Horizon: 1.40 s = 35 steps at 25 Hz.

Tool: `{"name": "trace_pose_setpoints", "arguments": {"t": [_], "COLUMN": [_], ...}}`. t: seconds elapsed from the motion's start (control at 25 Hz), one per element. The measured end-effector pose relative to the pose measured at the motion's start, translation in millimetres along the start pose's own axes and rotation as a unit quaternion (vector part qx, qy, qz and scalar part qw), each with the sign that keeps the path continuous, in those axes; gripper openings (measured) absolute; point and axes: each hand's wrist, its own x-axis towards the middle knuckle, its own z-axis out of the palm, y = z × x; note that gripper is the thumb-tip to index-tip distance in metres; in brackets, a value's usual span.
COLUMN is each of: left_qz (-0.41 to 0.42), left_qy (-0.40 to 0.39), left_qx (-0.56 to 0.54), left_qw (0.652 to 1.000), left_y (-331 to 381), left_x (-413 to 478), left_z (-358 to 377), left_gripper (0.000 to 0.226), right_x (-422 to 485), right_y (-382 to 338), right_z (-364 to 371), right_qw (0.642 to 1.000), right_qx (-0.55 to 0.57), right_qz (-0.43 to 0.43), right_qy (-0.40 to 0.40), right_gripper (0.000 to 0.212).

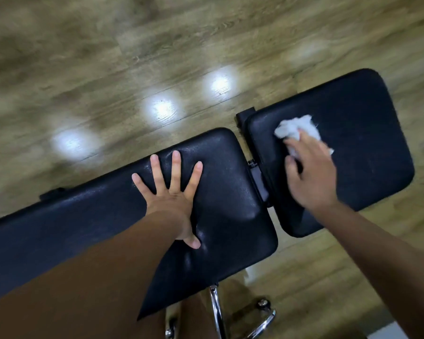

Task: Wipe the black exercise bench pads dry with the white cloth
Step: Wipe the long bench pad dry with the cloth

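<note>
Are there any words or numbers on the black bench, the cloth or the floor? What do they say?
None. The long pad, the short pad, the white cloth and the wooden floor show no words, labels or numbers. The picture is blurred, so tiny print would not show.

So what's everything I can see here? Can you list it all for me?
long pad: one, black, left and centre.
short pad: one, black, right, a narrow gap from the long pad.
cloth: one, white, bunched on the short pad.
metal frame: one, shiny silver, bottom edge, below the long pad.
floor: one, brown wood pattern, all around.
light spots: three, white, on the floor beyond the long pad.
left hand: one, flat on the long pad, fingers spread.
right hand: one, holds the cloth against the short pad.
</note>
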Motion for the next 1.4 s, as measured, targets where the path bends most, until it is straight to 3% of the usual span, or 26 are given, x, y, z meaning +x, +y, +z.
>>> {"name": "trace_pose_setpoints", "arguments": {"t": [0.12, 0.24, 0.36, 0.48, 0.64, 0.96, 1.2, 1.28, 1.4], "left_qz": [0.013, 0.028, 0.025, 0.027, 0.030, 0.034, 0.018, -0.006, 0.052], "left_qy": [0.010, 0.021, 0.025, 0.024, 0.037, 0.065, 0.070, 0.080, 0.134], "left_qx": [-0.004, -0.013, -0.014, -0.013, -0.017, -0.022, -0.006, 0.028, 0.017], "left_qw": [1.000, 0.999, 0.999, 0.999, 0.999, 0.997, 0.997, 0.996, 0.989], "left_y": [-3, -7, -6, -7, -7, -5, 1, 8, 45], "left_x": [2, 2, 1, 3, 5, 5, -5, -13, -4], "left_z": [2, 5, 5, 8, 8, 13, 10, -6, -60], "left_gripper": [0.164, 0.165, 0.165, 0.164, 0.165, 0.164, 0.165, 0.155, 0.129], "right_x": [-13, 16, 14, -4, 36, 63, 45, 46, 44], "right_y": [-4, -10, -32, -39, -36, -62, -64, -65, -63], "right_z": [-8, -11, 2, 7, 3, 34, 52, 54, 52], "right_qw": [0.989, 0.993, 0.993, 0.982, 0.940, 0.960, 0.988, 0.988, 0.989], "right_qx": [-0.014, 0.007, -0.001, -0.073, -0.214, -0.219, -0.138, -0.134, -0.122], "right_qz": [-0.124, -0.064, -0.076, -0.126, -0.225, -0.141, -0.074, -0.064, -0.087], "right_qy": [-0.073, -0.095, -0.088, -0.121, -0.143, -0.107, 0.004, 0.040, 0.019], "right_gripper": [0.043, 0.048, 0.026, 0.015, 0.011, 0.004, 0.013, 0.016, 0.018]}}
